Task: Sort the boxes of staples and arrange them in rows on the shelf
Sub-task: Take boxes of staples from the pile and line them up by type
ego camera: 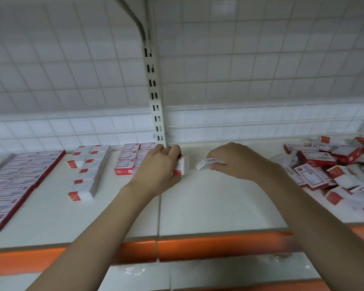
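Boxes of staples, red and white, spread over a white shelf (198, 206) with an orange front edge. Left hand (158, 166) curled round one small box (182, 164), held on edge just right of the third sorted block (128, 159). Right hand (233, 160) pinches a second box (208, 162) by its long sides, the label reading STAPLES facing up; it hangs just above the shelf, near the left-hand box but apart from it. Neither grip slack; fingers closed on cardboard in both.

Sorted so far, left to right: a wide flat block (15, 181), a narrower double row (86, 171), then the block by the left hand. Unsorted heap (332, 169) lies well off to the right, boxes tumbled at all angles.

Handling, as a judgement: small stiff card boxes, likely dense for their size, smooth-faced. Best held across the long sides, thumb opposing fingers. Squeezing the end flaps risks popping them open. Rows will shift if nudged.
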A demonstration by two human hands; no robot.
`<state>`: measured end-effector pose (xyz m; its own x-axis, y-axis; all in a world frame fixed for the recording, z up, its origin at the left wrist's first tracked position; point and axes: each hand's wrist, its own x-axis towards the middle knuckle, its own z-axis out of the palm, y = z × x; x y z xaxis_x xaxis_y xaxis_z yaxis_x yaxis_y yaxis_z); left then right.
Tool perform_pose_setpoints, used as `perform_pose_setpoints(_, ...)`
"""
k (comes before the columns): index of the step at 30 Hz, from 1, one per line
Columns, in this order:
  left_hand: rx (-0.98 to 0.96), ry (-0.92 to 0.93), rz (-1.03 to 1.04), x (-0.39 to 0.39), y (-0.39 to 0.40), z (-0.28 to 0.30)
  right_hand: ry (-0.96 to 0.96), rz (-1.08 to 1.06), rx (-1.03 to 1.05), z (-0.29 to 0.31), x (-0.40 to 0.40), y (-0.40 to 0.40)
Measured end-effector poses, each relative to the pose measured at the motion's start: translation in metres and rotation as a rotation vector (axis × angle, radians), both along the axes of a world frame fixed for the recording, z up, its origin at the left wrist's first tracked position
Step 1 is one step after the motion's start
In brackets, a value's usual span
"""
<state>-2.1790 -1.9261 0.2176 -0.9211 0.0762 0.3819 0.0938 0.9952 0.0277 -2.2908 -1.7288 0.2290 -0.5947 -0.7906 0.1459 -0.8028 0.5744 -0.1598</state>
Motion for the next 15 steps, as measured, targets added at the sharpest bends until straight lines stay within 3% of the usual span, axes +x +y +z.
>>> perform_pose_setpoints(15,-0.093,0.023,0.005,0.081,-0.128,0.003,0.035,-0.015,0.033,0.005,0.086,-0.109)
